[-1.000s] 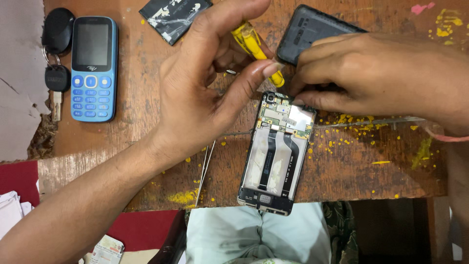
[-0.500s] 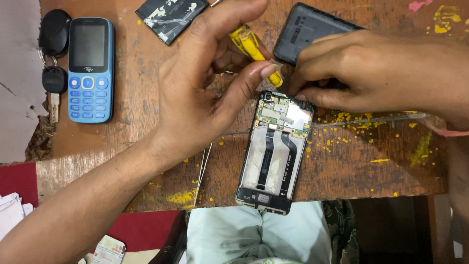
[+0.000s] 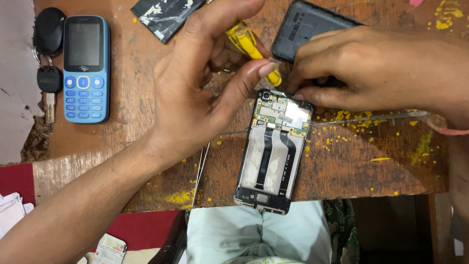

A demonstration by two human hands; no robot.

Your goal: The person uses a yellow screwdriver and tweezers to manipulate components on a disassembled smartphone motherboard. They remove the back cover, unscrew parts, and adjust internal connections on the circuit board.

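Two hands met over the opened smartphone [image 3: 273, 151], which lay back-up on the wooden counter [image 3: 146, 122] with its board and ribbon cables bare. From the head view, the left hand [image 3: 195, 93] pinched a yellow-handled screwdriver [image 3: 251, 46] between thumb and fingers, wrist arched above the phone's top edge. The right hand [image 3: 371, 68] curled closed, fingertips pressing that top edge. Steady downward pressure and an upright tool would likely serve best. A blue keypad phone [image 3: 85, 68] lay well apart.

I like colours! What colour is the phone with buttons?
Blue, with a dark screen: the keypad phone, seen best in the head view.
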